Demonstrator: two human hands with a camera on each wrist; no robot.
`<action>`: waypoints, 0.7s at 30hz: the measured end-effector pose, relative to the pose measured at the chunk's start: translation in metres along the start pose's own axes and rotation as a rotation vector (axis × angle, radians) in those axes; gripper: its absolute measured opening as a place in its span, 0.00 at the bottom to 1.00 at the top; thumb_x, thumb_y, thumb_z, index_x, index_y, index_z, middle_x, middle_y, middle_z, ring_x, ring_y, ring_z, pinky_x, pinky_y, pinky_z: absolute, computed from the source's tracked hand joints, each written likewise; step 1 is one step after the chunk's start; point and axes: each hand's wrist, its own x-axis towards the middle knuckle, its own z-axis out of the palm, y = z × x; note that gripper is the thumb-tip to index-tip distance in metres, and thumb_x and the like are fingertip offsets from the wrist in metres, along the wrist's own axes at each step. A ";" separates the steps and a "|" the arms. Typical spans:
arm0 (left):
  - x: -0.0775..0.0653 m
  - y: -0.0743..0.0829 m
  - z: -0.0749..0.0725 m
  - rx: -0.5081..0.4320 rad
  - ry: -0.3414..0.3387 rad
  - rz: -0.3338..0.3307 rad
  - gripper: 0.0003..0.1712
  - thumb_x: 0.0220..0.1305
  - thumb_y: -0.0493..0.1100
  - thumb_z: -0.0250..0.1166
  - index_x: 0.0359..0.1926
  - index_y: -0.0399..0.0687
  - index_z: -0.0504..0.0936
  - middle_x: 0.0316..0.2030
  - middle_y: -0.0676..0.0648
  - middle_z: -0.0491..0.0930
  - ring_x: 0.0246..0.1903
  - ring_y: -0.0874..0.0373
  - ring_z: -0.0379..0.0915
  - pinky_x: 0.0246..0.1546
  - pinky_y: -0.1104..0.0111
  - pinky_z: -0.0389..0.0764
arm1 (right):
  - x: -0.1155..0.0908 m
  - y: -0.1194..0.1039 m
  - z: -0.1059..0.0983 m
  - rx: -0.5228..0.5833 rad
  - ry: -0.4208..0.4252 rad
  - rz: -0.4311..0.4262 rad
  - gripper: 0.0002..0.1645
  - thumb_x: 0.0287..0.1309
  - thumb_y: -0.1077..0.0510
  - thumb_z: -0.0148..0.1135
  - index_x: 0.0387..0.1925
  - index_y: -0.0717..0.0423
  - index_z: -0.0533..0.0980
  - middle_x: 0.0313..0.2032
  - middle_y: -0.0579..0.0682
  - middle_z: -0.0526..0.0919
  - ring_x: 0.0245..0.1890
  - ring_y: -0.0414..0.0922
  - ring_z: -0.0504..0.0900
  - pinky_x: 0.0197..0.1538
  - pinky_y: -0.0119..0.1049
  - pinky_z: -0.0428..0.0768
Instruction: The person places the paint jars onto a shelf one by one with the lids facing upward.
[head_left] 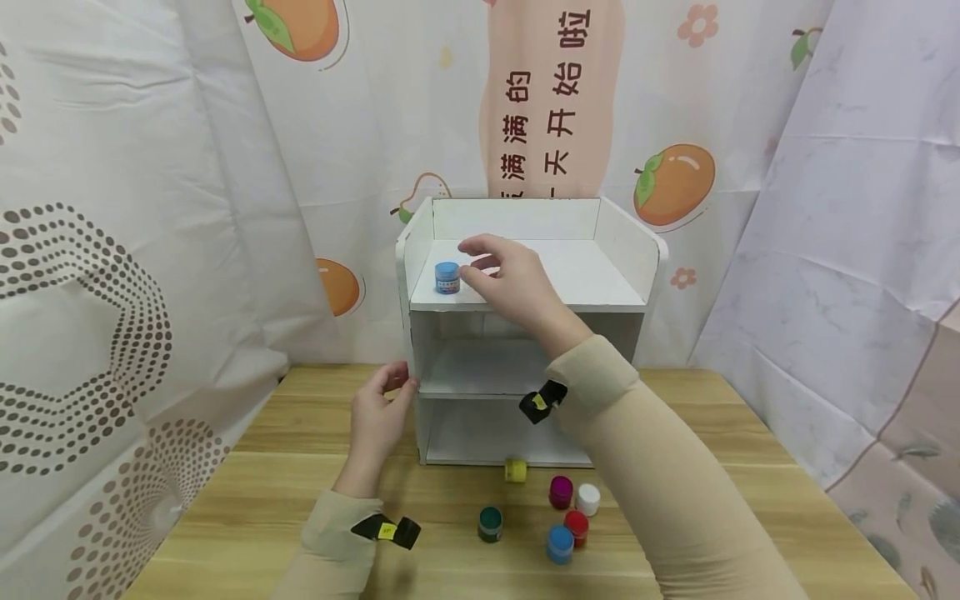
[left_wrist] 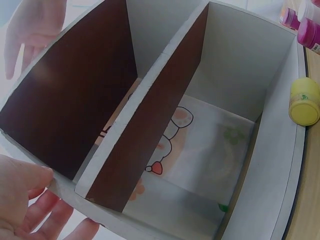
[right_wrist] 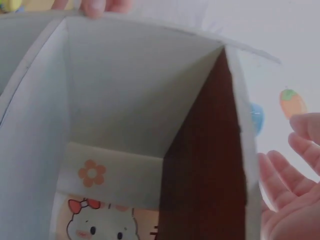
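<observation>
The right hand (head_left: 512, 277) was released, its fingers loosely parted just right of a small blue jar (head_left: 447, 279), which stood upright at the near left of the top shelf (head_left: 577, 271); whether the thumb tip touched it could not be told, and the right wrist view showed only a sliver of jar past the board's edge. The left hand (head_left: 378, 421) was unclenched, relaxed fingers at the left side panel (head_left: 411, 275), some partly hidden behind it; any pressure was impossible to judge. The right sleeve (head_left: 675, 475) covered the unit's lower right. On the table (head_left: 255, 467), a yellow jar (head_left: 516, 472) lay at the unit's near edge, a green jar (head_left: 491, 524) stood nearer, and to the right a second blue jar (head_left: 560, 544) partly hid a red jar (head_left: 577, 525), with purple (head_left: 561, 492) and white (head_left: 588, 499) jars farther back, their labels unreadable.
</observation>
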 end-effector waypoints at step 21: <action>0.001 0.001 0.000 0.000 -0.005 -0.012 0.10 0.63 0.42 0.65 0.45 0.47 0.81 0.39 0.49 0.82 0.41 0.61 0.75 0.38 0.56 0.78 | -0.101 -0.008 -0.038 0.088 0.115 -0.347 0.11 0.51 0.73 0.65 0.38 0.65 0.78 0.37 0.57 0.82 0.36 0.44 0.78 0.38 0.52 0.79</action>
